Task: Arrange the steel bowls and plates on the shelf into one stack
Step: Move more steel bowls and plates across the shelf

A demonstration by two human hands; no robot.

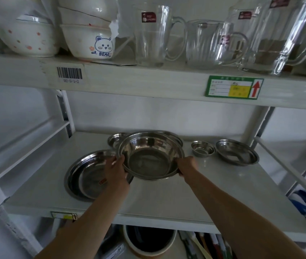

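Big steel bowl point(151, 155) upright, held at both rims above shelf point(167, 199). Wide plate point(88, 174) flat at front left, partly under the bowl. Two dishes behind it, mostly hidden. Small bowl point(202, 148) and shallow plate point(237, 152) side by side at right

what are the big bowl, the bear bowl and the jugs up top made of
Big bowl, held at its rim by both hands: looks like polished steel, grey and mirror-bright, with reflections across its inside.
Bear bowl: probably glazed ceramic, opaque white and glossy, with a printed blue bear.
Jugs: clear glass by the look, see-through with bright edge glints, though clear plastic cannot be ruled out.
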